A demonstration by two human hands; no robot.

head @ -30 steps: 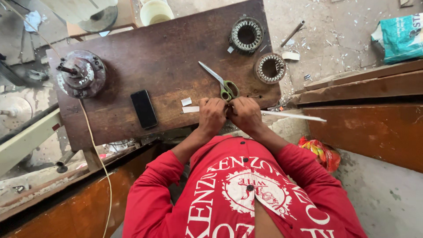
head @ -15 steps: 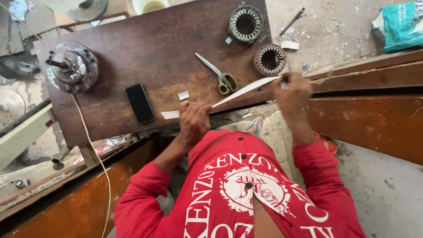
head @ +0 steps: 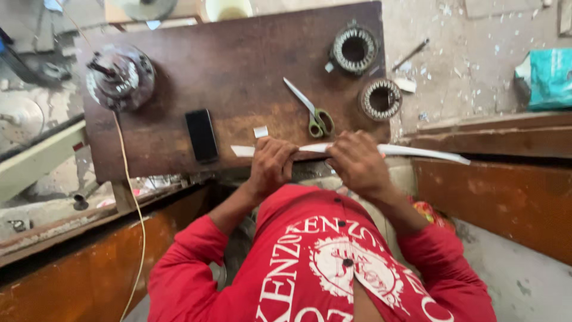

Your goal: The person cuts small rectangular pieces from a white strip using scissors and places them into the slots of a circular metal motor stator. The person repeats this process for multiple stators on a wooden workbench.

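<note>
Both hands are closed on a long white strip point(head: 411, 151) at the near edge of the dark worktop point(head: 238, 65): the left hand point(head: 271, 164) grips it near its left end, the right hand point(head: 356, 161) pinches it around the middle. The strip runs out right past the worktop. Just beyond the hands lie green-handled scissors point(head: 313, 113), a black phone point(head: 201, 135) to the left.

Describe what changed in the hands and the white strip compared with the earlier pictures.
The right hand, stretched out to the right half a second ago, has come back beside the left hand. Both now grip the long white strip at the table edge. Scissors, phone and the two stators stayed in place.
</note>
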